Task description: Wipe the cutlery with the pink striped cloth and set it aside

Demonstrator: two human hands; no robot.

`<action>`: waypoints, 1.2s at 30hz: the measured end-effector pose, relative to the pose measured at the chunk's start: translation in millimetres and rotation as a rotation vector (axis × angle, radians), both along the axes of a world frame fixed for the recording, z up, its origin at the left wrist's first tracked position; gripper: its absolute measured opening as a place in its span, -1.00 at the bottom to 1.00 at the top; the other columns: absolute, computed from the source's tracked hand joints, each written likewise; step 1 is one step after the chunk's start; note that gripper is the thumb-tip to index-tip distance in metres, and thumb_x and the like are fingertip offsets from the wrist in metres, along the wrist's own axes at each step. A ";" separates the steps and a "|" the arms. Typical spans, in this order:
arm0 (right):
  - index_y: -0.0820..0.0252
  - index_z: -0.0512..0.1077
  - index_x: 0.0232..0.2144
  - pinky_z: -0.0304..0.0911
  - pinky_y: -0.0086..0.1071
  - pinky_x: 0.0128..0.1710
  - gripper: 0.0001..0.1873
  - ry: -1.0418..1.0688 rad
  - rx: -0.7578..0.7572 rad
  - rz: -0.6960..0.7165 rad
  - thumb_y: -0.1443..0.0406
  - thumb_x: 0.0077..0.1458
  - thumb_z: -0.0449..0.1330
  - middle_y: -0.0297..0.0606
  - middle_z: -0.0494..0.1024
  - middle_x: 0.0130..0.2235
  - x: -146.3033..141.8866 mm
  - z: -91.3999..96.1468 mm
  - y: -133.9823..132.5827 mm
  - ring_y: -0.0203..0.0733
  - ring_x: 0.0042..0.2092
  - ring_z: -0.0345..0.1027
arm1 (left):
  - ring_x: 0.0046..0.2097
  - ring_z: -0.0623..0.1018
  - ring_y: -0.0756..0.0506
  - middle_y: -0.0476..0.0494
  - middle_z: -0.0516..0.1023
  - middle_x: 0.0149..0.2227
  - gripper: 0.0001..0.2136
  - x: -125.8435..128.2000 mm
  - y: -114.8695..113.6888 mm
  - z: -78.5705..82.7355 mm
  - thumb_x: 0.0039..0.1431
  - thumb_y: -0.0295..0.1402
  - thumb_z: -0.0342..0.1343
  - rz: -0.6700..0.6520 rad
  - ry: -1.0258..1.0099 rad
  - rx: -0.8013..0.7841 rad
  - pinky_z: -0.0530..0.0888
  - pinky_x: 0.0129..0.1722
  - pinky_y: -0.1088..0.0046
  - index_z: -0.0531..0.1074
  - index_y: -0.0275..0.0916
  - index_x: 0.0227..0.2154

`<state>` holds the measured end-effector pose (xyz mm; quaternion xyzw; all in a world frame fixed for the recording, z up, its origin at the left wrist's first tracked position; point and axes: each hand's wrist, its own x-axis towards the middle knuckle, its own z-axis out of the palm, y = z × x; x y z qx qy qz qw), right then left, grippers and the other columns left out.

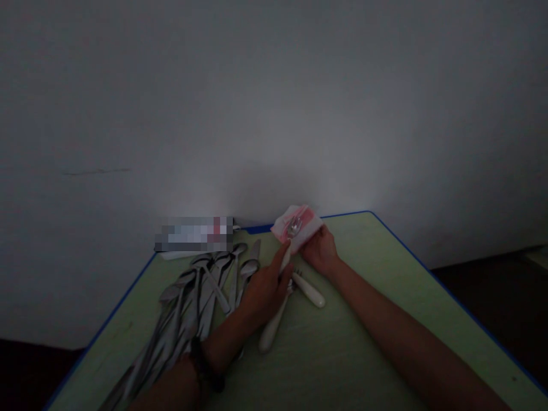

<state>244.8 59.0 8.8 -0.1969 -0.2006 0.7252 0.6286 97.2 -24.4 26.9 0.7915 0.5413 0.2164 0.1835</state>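
Note:
My left hand (268, 291), with a dark band at its wrist, is closed around the pale handle of a piece of cutlery (285, 257). Its shiny metal head lies against a pink and white cloth (314, 227); whether it is a fork or a spoon is too blurred to tell. The cloth rests in my right hand (324, 252), whose fingers grip it from below and the right side. Beneath my hands, a pale-handled fork (310, 290) and another pale-handled utensil (274, 328) lie crossed on the table.
Several metal spoons and other cutlery (197, 291) are heaped along the left of the green table (363, 354), which has a blue edge. A knife blade (256, 249) points toward the back. A blurred-out flat item (194, 234) sits at the back left against the pale wall (274, 114).

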 end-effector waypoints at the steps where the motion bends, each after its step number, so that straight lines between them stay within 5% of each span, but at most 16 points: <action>1: 0.13 0.42 -0.29 0.30 -0.31 -0.17 -0.73 -0.011 -0.020 -0.012 0.16 0.05 0.02 -0.31 0.56 -0.29 -1.1 -0.3 1.2 -0.19 -0.21 0.40 | -0.30 0.57 -0.16 -0.17 0.57 -0.33 -0.50 0.2 -0.3 -0.5 0.30 -0.20 -0.24 -0.001 0.007 0.001 0.40 -0.27 0.36 -0.11 -0.19 0.26; 9: 0.21 0.45 -0.39 0.27 -0.44 -0.31 -0.85 -0.148 0.005 0.073 0.25 -0.04 0.17 -0.35 0.54 -0.43 -4.2 -3.1 0.4 -0.30 -0.38 0.35 | -0.26 0.54 -0.15 -0.19 0.55 -0.28 -0.52 0.4 -1.5 -3.5 0.30 -0.21 -0.24 -0.056 0.013 0.037 0.38 -0.19 0.33 -0.05 -0.21 0.24; 14: 0.20 0.45 -0.40 0.21 -0.46 -0.35 -0.76 -0.378 0.164 0.077 0.28 -0.23 0.31 -0.39 0.51 -0.46 -5.2 -13.3 0.5 -0.34 -0.41 0.32 | -0.23 0.51 -0.13 -0.13 0.54 -0.28 -0.68 0.9 -4.9 2.0 0.29 -0.26 -0.20 -0.171 0.081 0.056 0.36 -0.16 0.34 0.34 -0.13 -0.01; 19: 0.18 0.44 -0.39 0.19 -0.46 -0.35 -0.71 -0.460 0.217 0.031 0.22 -0.25 0.33 -0.39 0.50 -0.45 -6.1 -13.9 -0.1 -0.33 -0.40 0.31 | -0.26 0.49 -0.12 -0.10 0.54 -0.31 -0.73 0.8 -5.8 4.8 0.28 -0.29 -0.18 -0.226 0.083 0.063 0.35 -0.18 0.36 0.39 -0.13 -0.13; 26: 0.24 0.42 -0.53 0.09 -0.47 -0.49 -0.61 -0.544 0.077 -0.079 0.00 -0.14 0.23 -0.42 0.40 -0.58 -9.9 -13.5 -2.8 -0.38 -0.52 0.19 | -0.27 0.49 -0.10 -0.07 0.53 -0.32 -0.75 0.9 -3.8 3.2 0.29 -0.31 -0.19 -0.252 0.056 0.059 0.33 -0.18 0.39 0.38 -0.12 -0.14; 31: 0.22 0.45 -0.41 0.21 -0.42 -0.38 -0.60 -0.344 0.048 0.002 0.00 -0.11 0.22 -0.35 0.48 -0.51 -11.3 -11.5 -1.6 -0.30 -0.43 0.31 | -0.29 0.49 -0.09 -0.06 0.52 -0.35 -0.72 0.7 -2.9 4.5 0.30 -0.28 -0.22 -0.235 0.008 0.021 0.34 -0.24 0.41 0.37 -0.12 -0.12; 36: 0.16 0.41 -0.42 0.28 -0.45 -0.30 -0.83 -0.030 -0.066 -0.094 0.18 0.02 0.16 -0.38 0.51 -0.45 -9.8 -1.9 2.5 -0.30 -0.37 0.36 | -0.40 0.48 -0.05 0.01 0.48 -0.47 -0.72 -0.9 -3.3 6.1 0.31 -0.27 -0.26 -0.207 -0.159 -0.084 0.35 -0.34 0.46 0.30 -0.17 -0.08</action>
